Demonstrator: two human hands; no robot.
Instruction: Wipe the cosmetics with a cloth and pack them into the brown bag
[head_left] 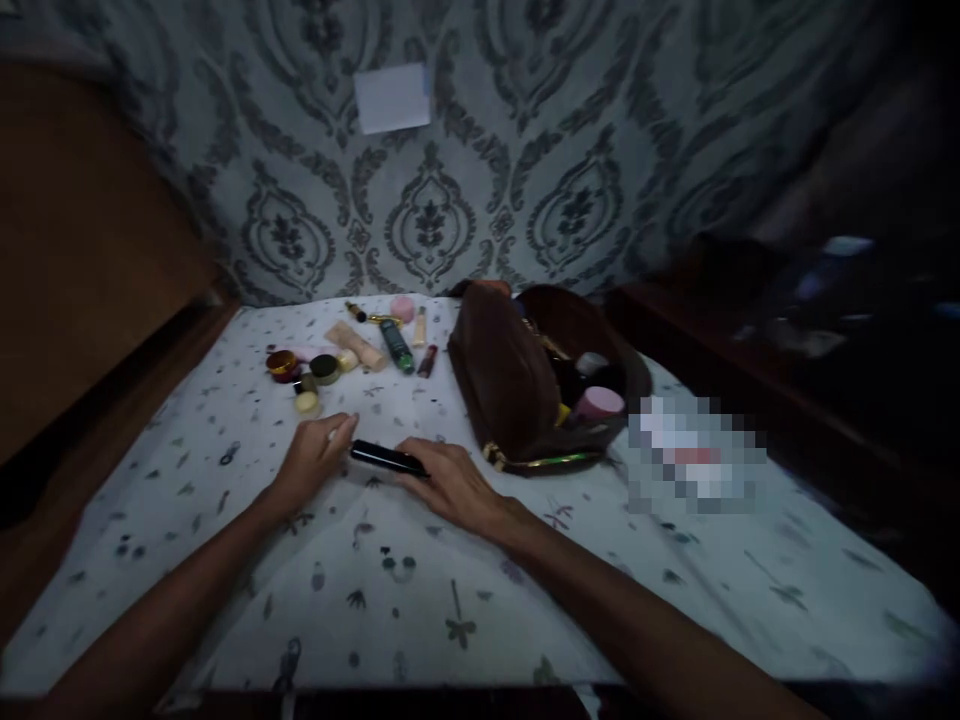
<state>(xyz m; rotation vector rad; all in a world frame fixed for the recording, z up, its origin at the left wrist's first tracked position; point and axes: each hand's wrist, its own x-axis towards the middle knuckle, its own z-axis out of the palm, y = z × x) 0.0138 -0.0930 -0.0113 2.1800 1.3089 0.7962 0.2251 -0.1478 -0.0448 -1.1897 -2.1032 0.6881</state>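
My right hand point(450, 480) is closed round one end of a slim, glossy black tube point(386, 458), held over the patterned white cloth. The tube lies nearly level and points left; its exact kind does not show. Just beyond its free end is my left hand point(319, 455), fingers drawn together; what they hold, if anything, is too small to make out. Right of my hands stands an open brown cosmetic bag point(502, 380), with a pink-lidded container point(600, 403) inside. A small pale-yellow-lidded jar point(307, 404) sits just beyond my left hand.
Farther back lie a green bottle point(396, 346), a beige squeeze tube point(356, 346), an amber jar point(283, 365), a dark-lidded jar point(325, 369) and a pink round container point(403, 308). A blurred-out item point(694, 455) lies right of the bag. Patterned wall point(431, 220) behind.
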